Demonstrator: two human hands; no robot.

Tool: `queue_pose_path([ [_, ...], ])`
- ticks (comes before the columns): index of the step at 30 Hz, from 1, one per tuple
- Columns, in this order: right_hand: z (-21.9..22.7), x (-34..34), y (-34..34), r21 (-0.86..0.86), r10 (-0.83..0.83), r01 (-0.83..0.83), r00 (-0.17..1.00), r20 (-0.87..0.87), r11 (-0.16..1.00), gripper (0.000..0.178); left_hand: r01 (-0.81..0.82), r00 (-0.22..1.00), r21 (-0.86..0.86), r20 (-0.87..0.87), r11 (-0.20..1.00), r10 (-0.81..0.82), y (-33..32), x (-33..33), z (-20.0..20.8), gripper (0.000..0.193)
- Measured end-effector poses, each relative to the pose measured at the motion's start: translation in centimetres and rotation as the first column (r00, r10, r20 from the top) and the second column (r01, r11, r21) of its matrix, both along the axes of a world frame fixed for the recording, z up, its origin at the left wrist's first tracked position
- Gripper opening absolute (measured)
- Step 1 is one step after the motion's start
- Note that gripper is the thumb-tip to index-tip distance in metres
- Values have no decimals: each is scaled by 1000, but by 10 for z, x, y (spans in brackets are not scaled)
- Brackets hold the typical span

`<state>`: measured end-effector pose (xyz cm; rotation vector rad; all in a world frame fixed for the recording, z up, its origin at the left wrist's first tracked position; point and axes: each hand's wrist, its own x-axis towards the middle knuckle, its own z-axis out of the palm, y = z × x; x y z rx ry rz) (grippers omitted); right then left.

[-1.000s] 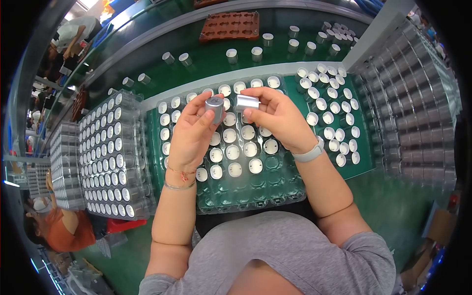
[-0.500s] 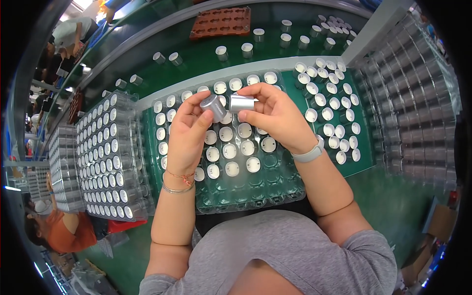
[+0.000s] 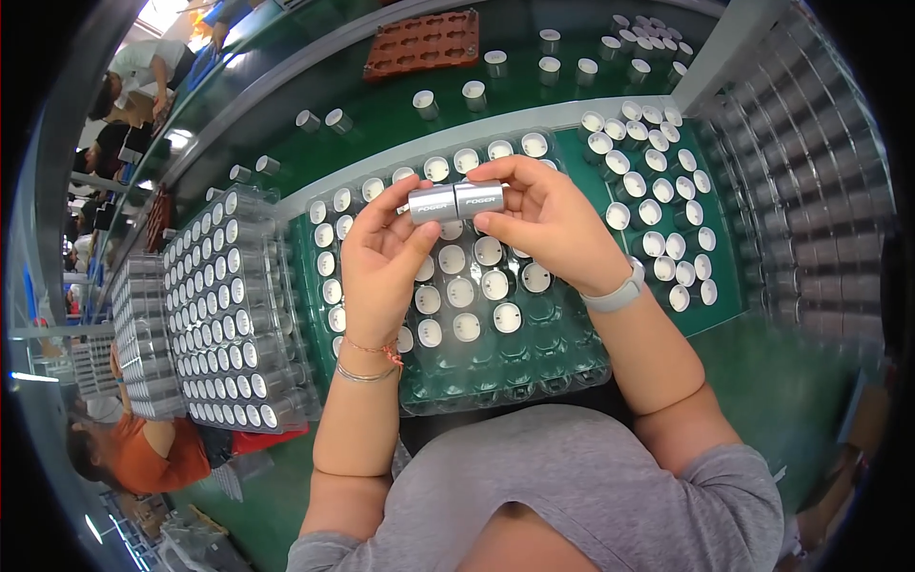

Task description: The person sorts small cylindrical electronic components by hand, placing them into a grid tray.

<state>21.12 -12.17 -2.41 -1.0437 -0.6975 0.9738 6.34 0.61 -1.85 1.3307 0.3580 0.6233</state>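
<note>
My left hand (image 3: 389,238) pinches a small silver cylinder (image 3: 434,205) with dark lettering between thumb and fingers. A matching silver cylinder (image 3: 478,199) is gripped by my right hand (image 3: 543,217), which wears a pale wristband. Both lie sideways, end against end in one line, over a clear plastic tray (image 3: 434,381). Many of the tray's pockets hold upright cylinders with white ends, such as a white-ended cylinder (image 3: 466,322); its near right pockets hold none. My fingers hide the outer ends of both held pieces.
Loose white-ended cylinders (image 3: 650,212) stand on the green surface at right. Beyond a pale rail, more cylinders and an orange-brown pocketed tray (image 3: 419,45) sit on a green belt. Filled clear trays (image 3: 224,315) are stacked at left; nested clear trays (image 3: 810,191) rise at right. Other people are at far left.
The left cylinder, tilted before, has turned to lie level and now meets the right one end to end. Lettering shows on both. The whole view has shifted slightly.
</note>
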Motion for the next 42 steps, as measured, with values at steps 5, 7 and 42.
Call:
queue_pose_path([
  [5, -3, 0, 1, 7, -12, 12, 1000, 17, 1000, 36, -13, 1000, 31, 8, 999, 12, -1, 1, -1, 46],
  [7, -4, 0, 1, 8, -10, 10, 999, 31, 1000, 37, -14, 1000, 42, 10, 999, 14, -1, 1, -1, 46],
  [42, -3, -2, 1, -37, -30, 36, 990, 135, 999, 36, -34, 999, 148, -4, 988, 35, -4, 1, -1, 45],
])
